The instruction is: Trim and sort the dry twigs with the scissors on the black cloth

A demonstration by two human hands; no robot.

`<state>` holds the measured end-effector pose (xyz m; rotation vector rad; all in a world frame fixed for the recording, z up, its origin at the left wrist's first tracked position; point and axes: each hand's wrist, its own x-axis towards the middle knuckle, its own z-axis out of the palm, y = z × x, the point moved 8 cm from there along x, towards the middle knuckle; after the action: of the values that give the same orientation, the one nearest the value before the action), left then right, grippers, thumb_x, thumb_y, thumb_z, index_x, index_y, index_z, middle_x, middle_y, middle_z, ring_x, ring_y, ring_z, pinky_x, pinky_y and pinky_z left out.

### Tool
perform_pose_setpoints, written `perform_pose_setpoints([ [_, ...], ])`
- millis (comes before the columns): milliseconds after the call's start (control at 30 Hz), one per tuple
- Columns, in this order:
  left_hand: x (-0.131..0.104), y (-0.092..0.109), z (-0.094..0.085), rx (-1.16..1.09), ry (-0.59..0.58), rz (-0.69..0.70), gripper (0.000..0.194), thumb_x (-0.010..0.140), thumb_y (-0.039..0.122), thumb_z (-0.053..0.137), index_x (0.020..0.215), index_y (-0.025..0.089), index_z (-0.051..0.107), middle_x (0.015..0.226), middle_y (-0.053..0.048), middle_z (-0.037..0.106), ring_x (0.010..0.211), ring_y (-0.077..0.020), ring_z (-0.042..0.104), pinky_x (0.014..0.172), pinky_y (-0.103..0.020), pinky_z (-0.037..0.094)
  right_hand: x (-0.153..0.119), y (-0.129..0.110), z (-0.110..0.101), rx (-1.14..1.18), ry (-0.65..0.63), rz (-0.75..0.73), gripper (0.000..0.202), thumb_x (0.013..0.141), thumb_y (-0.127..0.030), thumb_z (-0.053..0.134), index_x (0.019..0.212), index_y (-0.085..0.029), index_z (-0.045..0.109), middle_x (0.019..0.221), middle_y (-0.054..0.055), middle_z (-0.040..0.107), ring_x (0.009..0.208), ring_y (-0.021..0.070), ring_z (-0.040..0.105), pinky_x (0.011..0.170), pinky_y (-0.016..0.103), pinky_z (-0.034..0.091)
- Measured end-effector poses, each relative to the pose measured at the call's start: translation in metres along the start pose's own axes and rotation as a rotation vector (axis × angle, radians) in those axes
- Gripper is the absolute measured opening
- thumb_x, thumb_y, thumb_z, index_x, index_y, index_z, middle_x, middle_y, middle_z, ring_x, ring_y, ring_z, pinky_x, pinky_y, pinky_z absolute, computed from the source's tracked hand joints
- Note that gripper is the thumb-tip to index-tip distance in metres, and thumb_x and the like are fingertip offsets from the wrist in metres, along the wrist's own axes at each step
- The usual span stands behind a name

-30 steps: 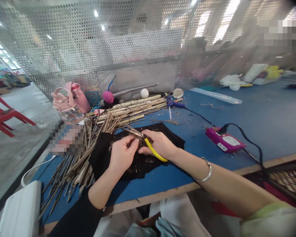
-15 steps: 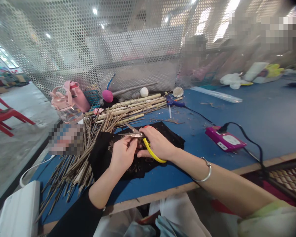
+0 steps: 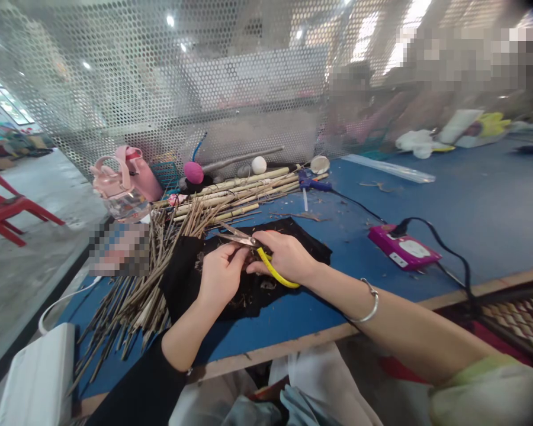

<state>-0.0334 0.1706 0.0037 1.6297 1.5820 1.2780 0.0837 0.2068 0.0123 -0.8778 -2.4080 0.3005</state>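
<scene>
My right hand (image 3: 286,254) is closed round the handles of scissors (image 3: 270,269) with a yellow grip. Their blades point left, slightly apart, just above my left hand (image 3: 222,269). The left thumb and fingers are pinched together beside the blades, and what they hold is too small to make out. Both hands are over a black cloth (image 3: 182,266) strewn with brown dry scraps (image 3: 240,305). Left of the cloth lies a heap of thin dry sticks (image 3: 135,305).
Behind the hands are bamboo pieces (image 3: 242,210), a pink ball (image 3: 193,172), a white ball (image 3: 259,164) and a blue glue gun (image 3: 314,184). A purple power strip (image 3: 404,248) lies right. A pink bottle (image 3: 119,192) stands back left, a white box (image 3: 38,376) front left.
The scissor blades have closed somewhat and moved slightly. The right hand has tightened on the handles; the left hand stays almost in place.
</scene>
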Motion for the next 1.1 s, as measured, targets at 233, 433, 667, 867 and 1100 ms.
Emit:
perform_pose_setpoints([
  [233, 0.0, -0.001, 0.002, -0.036, -0.005, 0.015, 0.025, 0.084, 0.03, 0.05, 0.095, 0.018, 0.07, 0.092, -0.005, 0.072, 0.081, -0.0184, 0.065, 0.075, -0.026, 0.048, 0.002, 0.0, 0.002, 0.084, -0.026, 0.001, 0.048, 0.073, -0.061, 0.057, 0.093, -0.017, 0.055, 0.084, 0.007, 0.064, 0.074, 0.0185, 0.06, 0.064, 0.025, 0.043],
  [433, 0.0, 0.0, 0.003, -0.062, -0.008, 0.019, 0.026, 0.085, 0.03, 0.049, 0.095, 0.018, 0.07, 0.092, -0.004, 0.072, 0.083, -0.019, 0.065, 0.077, -0.027, 0.048, 0.001, 0.004, 0.003, 0.091, -0.063, 0.057, 0.043, 0.077, -0.059, 0.055, 0.091, -0.018, 0.056, 0.077, 0.005, 0.064, 0.067, 0.017, 0.06, 0.06, 0.024, 0.041],
  [667, -0.001, -0.011, 0.008, -0.183, -0.044, -0.08, 0.03, 0.084, 0.034, 0.05, 0.097, 0.015, 0.069, 0.089, -0.008, 0.072, 0.075, -0.0199, 0.067, 0.07, -0.029, 0.053, 0.002, -0.005, 0.005, -0.054, -0.025, -0.056, 0.069, 0.067, -0.069, 0.056, 0.107, -0.013, 0.05, 0.095, 0.013, 0.057, 0.09, 0.026, 0.053, 0.078, 0.037, 0.043],
  [867, -0.001, -0.008, 0.011, -0.117, -0.088, -0.071, 0.031, 0.086, 0.034, 0.046, 0.089, 0.014, 0.071, 0.081, -0.008, 0.072, 0.069, -0.0193, 0.067, 0.069, -0.029, 0.053, 0.001, -0.004, 0.007, -0.071, -0.025, -0.078, 0.079, 0.063, -0.073, 0.056, 0.113, -0.012, 0.048, 0.096, 0.014, 0.054, 0.088, 0.0275, 0.051, 0.078, 0.042, 0.042],
  [1100, -0.002, -0.003, 0.008, -0.051, -0.049, -0.001, 0.03, 0.087, 0.032, 0.045, 0.088, 0.016, 0.07, 0.087, -0.008, 0.071, 0.073, -0.0183, 0.066, 0.07, -0.027, 0.051, 0.0, -0.002, 0.006, 0.04, -0.02, -0.049, 0.07, 0.063, -0.073, 0.055, 0.104, -0.016, 0.051, 0.093, 0.012, 0.06, 0.088, 0.0255, 0.056, 0.076, 0.036, 0.046],
])
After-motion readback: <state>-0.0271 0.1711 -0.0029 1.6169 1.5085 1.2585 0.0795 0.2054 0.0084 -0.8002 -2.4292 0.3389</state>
